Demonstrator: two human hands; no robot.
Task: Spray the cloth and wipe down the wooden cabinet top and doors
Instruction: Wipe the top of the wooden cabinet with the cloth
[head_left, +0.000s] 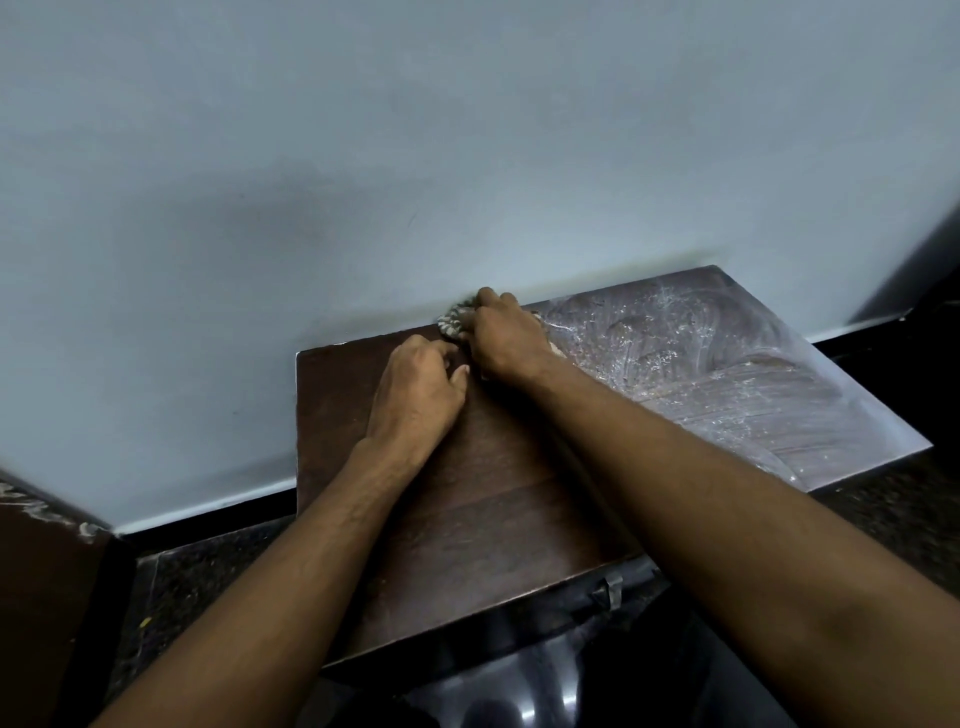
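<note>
Our right hand (506, 338) grips the cloth (457, 321) near the wall (467, 156); our left hand (415, 395) rests curled, holding nothing. The cabinet top (493, 493) seems half wiped; the doors remain.

the right hand (506, 335) presses a bunched cloth (454, 321) against the back edge of the wooden cabinet top (498, 499), next to the wall (363, 156). the left hand (415, 395) rests on the top just beside it, fingers curled. whitish streaks cover the top's right portion. a metal handle (610, 592) shows below the front edge.
</note>
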